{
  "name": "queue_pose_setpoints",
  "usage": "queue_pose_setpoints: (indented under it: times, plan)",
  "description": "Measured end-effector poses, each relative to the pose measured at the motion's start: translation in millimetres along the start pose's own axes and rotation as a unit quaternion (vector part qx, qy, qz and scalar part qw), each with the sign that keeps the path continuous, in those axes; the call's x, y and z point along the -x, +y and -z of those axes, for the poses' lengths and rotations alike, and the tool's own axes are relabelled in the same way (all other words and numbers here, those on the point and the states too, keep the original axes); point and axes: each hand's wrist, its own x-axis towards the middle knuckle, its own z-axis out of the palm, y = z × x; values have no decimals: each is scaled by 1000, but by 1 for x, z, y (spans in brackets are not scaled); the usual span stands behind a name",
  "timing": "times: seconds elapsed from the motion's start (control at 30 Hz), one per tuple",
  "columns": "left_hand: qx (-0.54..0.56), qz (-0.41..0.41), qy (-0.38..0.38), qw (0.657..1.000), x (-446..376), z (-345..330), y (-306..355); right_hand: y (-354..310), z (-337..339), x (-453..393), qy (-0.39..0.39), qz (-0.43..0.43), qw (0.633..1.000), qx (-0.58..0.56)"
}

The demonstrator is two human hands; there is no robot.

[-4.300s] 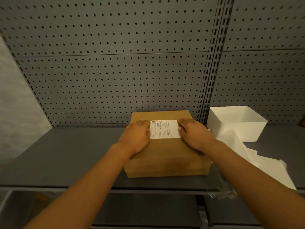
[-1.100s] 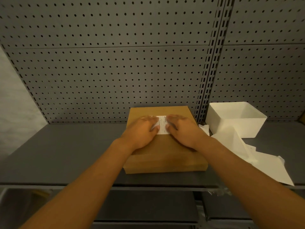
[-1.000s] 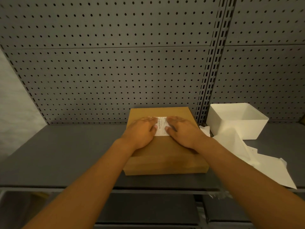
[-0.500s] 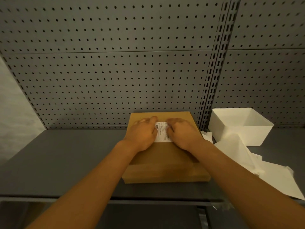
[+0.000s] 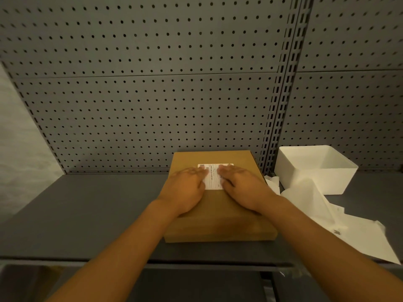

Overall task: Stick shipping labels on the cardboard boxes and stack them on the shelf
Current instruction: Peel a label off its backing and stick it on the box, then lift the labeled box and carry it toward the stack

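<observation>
A flat brown cardboard box (image 5: 218,223) lies on the dark grey shelf (image 5: 91,210), its far end against the pegboard. A white shipping label (image 5: 213,177) is on the box's top. My left hand (image 5: 185,188) lies flat on the label's left part, fingers straight. My right hand (image 5: 242,186) presses flat on the label's right part. Only the label's middle strip and top edge show between the hands.
An open white bin (image 5: 316,168) stands to the right of the box. Loose white backing sheets (image 5: 349,227) spill from it toward the shelf's front edge. A grey pegboard wall (image 5: 152,94) backs the shelf. A lower shelf level (image 5: 196,284) shows beneath.
Both hands slid inward over the label earlier and have now drawn slightly back toward me, uncovering the label's top edge. The box has stayed in place.
</observation>
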Motion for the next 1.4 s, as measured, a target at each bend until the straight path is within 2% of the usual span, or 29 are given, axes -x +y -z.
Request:
queue_pose_setpoints:
  times: [0.1, 0.23, 0.3, 0.43, 0.6, 0.8, 0.9, 1.0, 1.07, 1.13, 1.2, 1.33, 1.4]
  plan:
    - [10, 28, 18, 999, 8, 11, -13, 17, 9, 9, 38, -62, 997, 17]
    - [35, -41, -1, 999, 13, 6, 13, -6, -2, 14, 21, 11, 1000, 7]
    - [38, -28, 13, 999, 18, 4, 12, -10, -6, 19, 13, 23, 1000, 7]
    - [1, 47, 62, 997, 35, 12, -7, 7, 4, 35, 48, -40, 998, -6]
    - [36, 9, 43, 998, 42, 4, 13, -9, -1, 46, 37, 5, 999, -39]
    - [39, 149, 59, 986, 47, 17, -5, 21, 18, 66, 73, -109, 986, -99]
    - [131, 235, 38, 962, 45, 18, -2, 19, 17, 65, 82, -180, 970, -142]
    - [260, 286, 32, 922, 41, 21, 4, 14, 16, 61, 71, -219, 953, -199]
    - [354, 327, 23, 876, 40, 21, 3, 12, 15, 60, 53, -245, 937, -244]
    - [449, 369, -1, 813, 44, 19, 0, 11, 12, 60, 44, -266, 920, -284]
    - [498, 384, -24, 777, 48, 15, -5, 11, 10, 61, 37, -284, 906, -312]
    - [536, 361, 4, 763, 53, 9, -6, 12, 10, 66, 50, -270, 900, -340]
    - [548, 347, 42, 760, 56, 11, -3, 11, 12, 69, 72, -246, 897, -361]
